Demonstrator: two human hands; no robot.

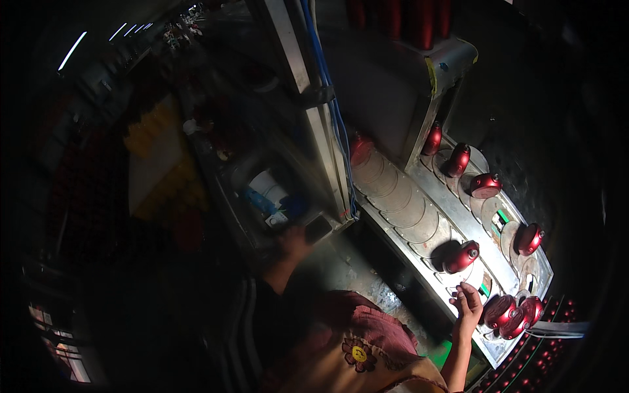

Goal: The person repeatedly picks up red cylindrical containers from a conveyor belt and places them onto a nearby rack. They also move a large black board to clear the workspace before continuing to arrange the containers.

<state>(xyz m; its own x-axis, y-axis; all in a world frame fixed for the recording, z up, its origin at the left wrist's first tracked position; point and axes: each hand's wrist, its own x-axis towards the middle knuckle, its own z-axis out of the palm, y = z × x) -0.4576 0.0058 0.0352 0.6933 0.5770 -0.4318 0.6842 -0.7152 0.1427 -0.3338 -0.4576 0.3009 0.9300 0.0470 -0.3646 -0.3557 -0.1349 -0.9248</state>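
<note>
My right hand (467, 304) is over the near end of a chain conveyor (413, 213) with overlapping round plates. Its fingers are loosely bent and apart, and nothing shows in them. Just beyond it a glossy red bottle (461, 257) lies tilted on the plates, its small neck toward the right. To the right of the hand, several red bottles (501, 310) sit bunched at the conveyor's turn. In shadow, my left hand (294, 241) is at the edge of a dark worktable (262, 230); its fingers are too dim to make out.
More red bottles (485, 185) stand or lean along the conveyor's far lane. A metal post (321, 134) with a blue cable rises between table and conveyor. A white container (267, 185) with blue items is on the table. Rows of red bottles (524, 362) show at lower right.
</note>
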